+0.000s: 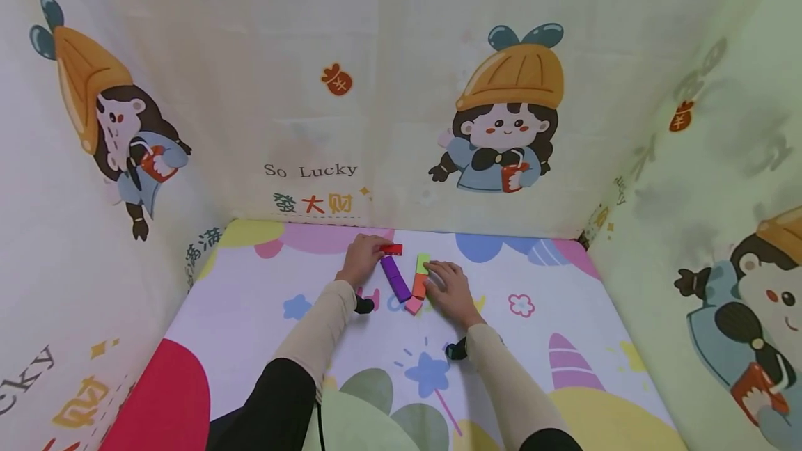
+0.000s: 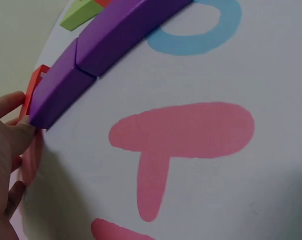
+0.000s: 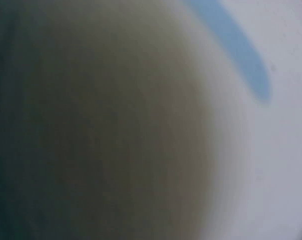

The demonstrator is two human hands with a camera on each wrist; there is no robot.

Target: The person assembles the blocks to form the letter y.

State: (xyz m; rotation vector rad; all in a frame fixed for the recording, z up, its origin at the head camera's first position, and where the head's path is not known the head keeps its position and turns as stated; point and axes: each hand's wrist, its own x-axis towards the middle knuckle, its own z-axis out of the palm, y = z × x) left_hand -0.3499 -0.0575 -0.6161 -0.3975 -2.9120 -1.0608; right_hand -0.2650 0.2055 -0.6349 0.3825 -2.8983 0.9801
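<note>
In the head view my left hand (image 1: 362, 261) pinches a red block (image 1: 392, 250) at its left end. The left wrist view shows thumb and finger of that hand on the red block (image 2: 34, 82), close against the end of a row of purple blocks (image 2: 65, 82). This purple row (image 1: 395, 279) slants toward me. My right hand (image 1: 452, 289) lies beside a green block (image 1: 422, 264) and an orange block (image 1: 418, 287), its fingers loosely extended; contact with them is unclear. At the near end sits a pink block (image 1: 413, 306). A blur covers most of the right wrist view.
The blocks lie on a white tabletop (image 1: 238, 339) printed with coloured shapes. Printed cloth walls (image 1: 401, 124) stand behind it and at both sides. A dark wrist camera (image 1: 364, 305) hangs under the left wrist, another dark device (image 1: 457, 349) under the right.
</note>
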